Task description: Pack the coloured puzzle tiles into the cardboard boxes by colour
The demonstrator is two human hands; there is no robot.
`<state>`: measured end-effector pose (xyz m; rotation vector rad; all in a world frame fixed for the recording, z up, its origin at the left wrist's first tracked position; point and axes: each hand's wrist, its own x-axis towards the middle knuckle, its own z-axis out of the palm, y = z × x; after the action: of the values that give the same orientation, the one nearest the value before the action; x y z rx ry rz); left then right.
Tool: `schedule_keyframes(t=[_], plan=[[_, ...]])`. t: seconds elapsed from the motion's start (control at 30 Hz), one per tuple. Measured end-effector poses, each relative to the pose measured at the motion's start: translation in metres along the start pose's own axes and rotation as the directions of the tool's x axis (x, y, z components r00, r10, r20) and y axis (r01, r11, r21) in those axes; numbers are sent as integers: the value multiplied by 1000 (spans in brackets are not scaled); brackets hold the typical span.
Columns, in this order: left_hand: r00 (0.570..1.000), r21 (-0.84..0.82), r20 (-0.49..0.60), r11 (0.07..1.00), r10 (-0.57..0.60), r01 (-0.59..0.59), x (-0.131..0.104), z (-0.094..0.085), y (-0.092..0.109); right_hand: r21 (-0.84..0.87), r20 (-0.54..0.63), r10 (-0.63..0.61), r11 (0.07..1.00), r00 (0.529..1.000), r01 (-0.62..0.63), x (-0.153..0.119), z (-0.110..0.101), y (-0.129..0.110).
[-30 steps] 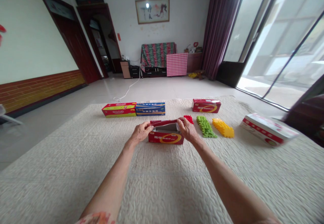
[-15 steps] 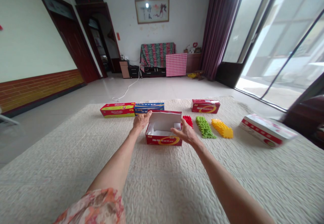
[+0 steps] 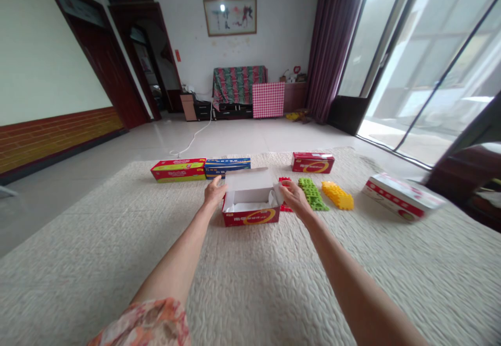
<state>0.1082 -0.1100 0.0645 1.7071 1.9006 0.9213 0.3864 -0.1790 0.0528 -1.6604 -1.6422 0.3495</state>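
A red cardboard box (image 3: pixel 250 217) with a yellow ring stands on the mat in front of me. Its lid is raised at the back, and its white inside shows a pale lining or wrapping. At the box's left rear corner, my left hand (image 3: pixel 214 192) grips the edge, its fingers partly hidden. My right hand (image 3: pixel 294 194) pinches the white side flap (image 3: pixel 278 193) at the right end. Just behind that hand lie red plastic pieces (image 3: pixel 285 206), partly covered, then green ones (image 3: pixel 312 194) and yellow ones (image 3: pixel 337 195).
A red-and-green box (image 3: pixel 179 170) and a blue box (image 3: pixel 228 165) lie end to end behind on the left. Another red box (image 3: pixel 312 163) is at the back right, and a white-and-red box (image 3: pixel 403 195) farther right. A quilted cream mat (image 3: pixel 235 278) covers the floor.
The lid has tipped farther back. My right hand has moved from the box's right side and front opening onto the side flap, which is now folded outward. My left hand has slid slightly down.
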Motion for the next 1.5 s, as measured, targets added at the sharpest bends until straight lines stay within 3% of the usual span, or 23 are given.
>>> schedule_keyframes(t=[0.13, 0.23, 0.43, 0.6, 0.8, 0.97, 1.03, 1.13, 1.2, 1.27, 1.37, 1.5], plan=[[995, 89, -8, 991, 96, -95, -8, -5, 3, -59, -113, 109, 991, 988, -116, -6, 1, 5], [991, 141, 20, 981, 132, -133, -15, -9, 9, -106, -145, 118, 985, 982, -134, -13, -1, -1], [966, 224, 139, 943, 218, -245, -23, -14, 19, -167, -51, 87, 981, 995, -94, -23, -6, -21], [948, 215, 198, 933, 248, -289, -19, -24, 15, -174, 21, 118, 978, 993, -113, -27, -6, -29], [961, 245, 159, 934, 226, -260, -12, -39, -4, -141, 0, 130, 982, 992, -128, -32, -3, -30], [955, 322, 83, 899, 285, -296, -23, -36, -14, -77, -70, 139, 987, 988, -144, -36, 3, -27], [906, 341, 27, 848, 422, -405, -29, -32, -12, -49, -98, 136, 989, 986, -141, -37, 5, -26], [747, 317, -3, 709, 665, -630, -35, -21, -9, -1, -137, 121, 992, 983, -123, -39, 7, -23], [691, 260, 20, 664, 723, -701, -35, -13, -8, 38, -163, 100, 995, 982, -95, -41, 9, -21], [699, 203, 49, 678, 713, -706, -32, -6, -10, 86, -191, 64, 995, 980, -48, -46, 11, -19], [755, 118, 56, 747, 653, -654, -27, 0, -16, 164, -251, -7, 985, 968, 49, -57, 19, -13], [828, -78, -31, 825, 560, -560, -26, 6, -25, 230, -339, -62, 962, 939, 146, -72, 32, -4]])
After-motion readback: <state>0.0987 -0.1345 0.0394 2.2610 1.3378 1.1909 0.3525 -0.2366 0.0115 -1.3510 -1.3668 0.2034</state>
